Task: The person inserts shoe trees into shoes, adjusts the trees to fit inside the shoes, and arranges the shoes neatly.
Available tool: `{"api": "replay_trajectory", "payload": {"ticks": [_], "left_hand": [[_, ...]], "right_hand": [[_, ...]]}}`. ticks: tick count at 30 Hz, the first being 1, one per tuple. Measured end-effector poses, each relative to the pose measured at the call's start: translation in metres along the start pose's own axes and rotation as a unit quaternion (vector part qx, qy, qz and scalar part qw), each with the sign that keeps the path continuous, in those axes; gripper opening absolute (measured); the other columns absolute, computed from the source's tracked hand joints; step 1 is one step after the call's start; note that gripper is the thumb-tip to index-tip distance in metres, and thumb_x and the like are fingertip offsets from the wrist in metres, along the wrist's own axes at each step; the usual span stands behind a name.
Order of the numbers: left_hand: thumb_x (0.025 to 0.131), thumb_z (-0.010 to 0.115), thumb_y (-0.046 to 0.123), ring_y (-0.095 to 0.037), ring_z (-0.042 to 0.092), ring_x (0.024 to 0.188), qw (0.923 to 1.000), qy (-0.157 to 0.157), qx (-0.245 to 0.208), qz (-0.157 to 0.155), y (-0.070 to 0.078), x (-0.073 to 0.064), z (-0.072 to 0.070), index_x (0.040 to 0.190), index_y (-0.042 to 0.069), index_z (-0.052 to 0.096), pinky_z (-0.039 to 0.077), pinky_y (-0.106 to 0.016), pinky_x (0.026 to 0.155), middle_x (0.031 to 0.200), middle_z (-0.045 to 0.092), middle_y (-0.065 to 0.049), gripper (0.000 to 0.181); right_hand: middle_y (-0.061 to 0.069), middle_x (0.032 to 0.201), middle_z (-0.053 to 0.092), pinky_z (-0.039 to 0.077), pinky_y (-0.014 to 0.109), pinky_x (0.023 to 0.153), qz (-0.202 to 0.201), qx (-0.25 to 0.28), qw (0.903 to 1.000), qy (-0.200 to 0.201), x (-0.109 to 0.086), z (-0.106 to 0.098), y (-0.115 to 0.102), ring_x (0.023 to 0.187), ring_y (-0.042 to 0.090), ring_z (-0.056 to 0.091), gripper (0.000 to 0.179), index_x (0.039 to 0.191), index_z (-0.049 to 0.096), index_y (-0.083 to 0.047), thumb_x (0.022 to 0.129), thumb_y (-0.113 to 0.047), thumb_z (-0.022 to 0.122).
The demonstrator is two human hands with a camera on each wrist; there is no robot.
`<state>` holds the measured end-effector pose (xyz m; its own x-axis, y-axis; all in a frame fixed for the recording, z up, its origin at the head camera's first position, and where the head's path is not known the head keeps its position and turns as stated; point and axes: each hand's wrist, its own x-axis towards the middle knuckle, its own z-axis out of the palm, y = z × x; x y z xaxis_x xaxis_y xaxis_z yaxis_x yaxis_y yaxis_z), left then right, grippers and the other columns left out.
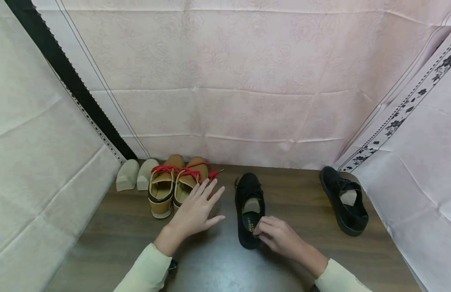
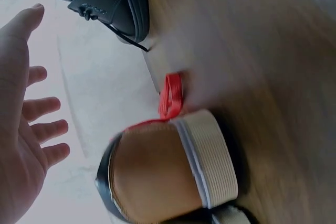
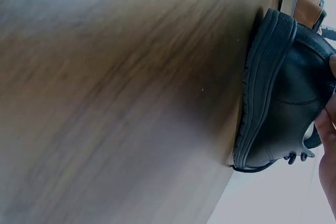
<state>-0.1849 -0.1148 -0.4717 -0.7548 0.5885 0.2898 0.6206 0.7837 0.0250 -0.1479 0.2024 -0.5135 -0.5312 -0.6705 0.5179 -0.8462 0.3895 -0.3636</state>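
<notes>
A black lace-up shoe (image 1: 250,186) stands on the floor in the middle of the head view, with a pale insert inside its front. My right hand (image 1: 280,237) pinches the collar near its heel; in the right wrist view, fingers (image 3: 326,129) show at the shoe's edge. My left hand (image 1: 196,211) is spread in the air by a pair of tan shoes with red laces, touching nothing that I can see. Of these, the right tan shoe (image 1: 183,188) is partly behind the left hand, and the left tan shoe (image 1: 161,207) sits beside it.
Two pale shoe inserts (image 1: 128,176) stand left of the tan shoes, against the wall. Another black shoe (image 1: 344,202) with a pale insert is at the right, by the right wall covering (image 1: 411,170). A pink-white covering (image 1: 247,113) rises behind the wood-patterned floor (image 1: 298,190).
</notes>
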Motion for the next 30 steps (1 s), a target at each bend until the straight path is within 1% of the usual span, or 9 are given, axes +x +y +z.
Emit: {"api": "replay_trajectory", "payload": {"ticks": [3, 7, 10, 16, 20, 25, 30], "left_hand": [[0.095, 0.064, 0.062, -0.040, 0.035, 0.152, 0.9998, -0.001, -0.019, 0.003, 0.005, 0.004, 0.003, 0.159, 0.016, 0.041, 0.033, -0.056, 0.121, 0.165, 0.035, -0.017, 0.082], [0.096, 0.062, 0.062, -0.038, 0.036, 0.152, 0.9988, 0.000, -0.049, 0.001, 0.012, 0.007, 0.008, 0.160, 0.015, 0.040, 0.033, -0.051, 0.123, 0.165, 0.035, -0.017, 0.083], [0.096, 0.063, 0.062, -0.037, 0.036, 0.152, 0.9973, 0.000, -0.073, -0.006, 0.015, 0.009, 0.010, 0.160, 0.016, 0.038, 0.036, -0.051, 0.121, 0.166, 0.034, -0.015, 0.083], [0.095, 0.067, 0.059, -0.035, 0.037, 0.151, 0.9912, 0.003, -0.132, -0.011, 0.022, 0.013, 0.011, 0.161, 0.016, 0.037, 0.042, -0.052, 0.116, 0.167, 0.032, -0.013, 0.085], [0.094, 0.070, 0.057, -0.035, 0.039, 0.150, 0.9872, 0.003, -0.159, -0.015, 0.026, 0.016, 0.012, 0.161, 0.016, 0.036, 0.043, -0.051, 0.115, 0.167, 0.033, -0.012, 0.086], [0.094, 0.069, 0.058, -0.033, 0.040, 0.150, 0.9819, -0.008, -0.187, -0.025, 0.031, 0.021, 0.013, 0.163, 0.021, 0.033, 0.045, -0.051, 0.114, 0.168, 0.031, -0.009, 0.087], [0.094, 0.069, 0.058, -0.034, 0.041, 0.149, 0.9781, -0.013, -0.206, -0.026, 0.035, 0.027, 0.015, 0.163, 0.022, 0.033, 0.046, -0.052, 0.112, 0.168, 0.032, -0.009, 0.085]], "right_hand": [[-0.009, 0.101, 0.070, 0.058, 0.021, 0.085, 0.006, -0.005, 1.0000, 0.000, -0.003, -0.003, 0.002, 0.094, 0.007, 0.069, 0.035, 0.097, 0.071, -0.018, 0.074, 0.004, 0.084], [-0.010, 0.101, 0.069, 0.057, 0.020, 0.084, 0.019, -0.014, 0.9997, -0.003, -0.007, -0.007, 0.004, 0.094, 0.006, 0.068, 0.034, 0.097, 0.072, -0.019, 0.074, 0.004, 0.085], [-0.011, 0.101, 0.069, 0.057, 0.019, 0.084, 0.025, -0.019, 0.9995, -0.002, -0.010, -0.010, 0.006, 0.094, 0.005, 0.068, 0.035, 0.096, 0.072, -0.018, 0.073, 0.004, 0.086], [-0.008, 0.097, 0.070, 0.056, 0.016, 0.083, 0.012, -0.033, 0.9992, 0.017, -0.016, -0.017, 0.010, 0.089, 0.007, 0.069, 0.036, 0.092, 0.072, -0.015, 0.071, 0.009, 0.087], [-0.006, 0.096, 0.071, 0.056, 0.016, 0.082, 0.000, -0.043, 0.9986, 0.031, -0.020, -0.021, 0.014, 0.087, 0.010, 0.069, 0.037, 0.092, 0.071, -0.015, 0.069, 0.010, 0.087], [-0.008, 0.096, 0.070, 0.054, 0.013, 0.079, 0.012, -0.058, 0.9978, 0.030, -0.028, -0.027, 0.019, 0.086, 0.007, 0.069, 0.035, 0.090, 0.071, -0.015, 0.071, 0.009, 0.087], [-0.009, 0.096, 0.070, 0.054, 0.014, 0.080, 0.014, -0.067, 0.9971, 0.034, -0.035, -0.034, 0.023, 0.086, 0.008, 0.069, 0.038, 0.091, 0.071, -0.016, 0.068, 0.010, 0.087]]}}
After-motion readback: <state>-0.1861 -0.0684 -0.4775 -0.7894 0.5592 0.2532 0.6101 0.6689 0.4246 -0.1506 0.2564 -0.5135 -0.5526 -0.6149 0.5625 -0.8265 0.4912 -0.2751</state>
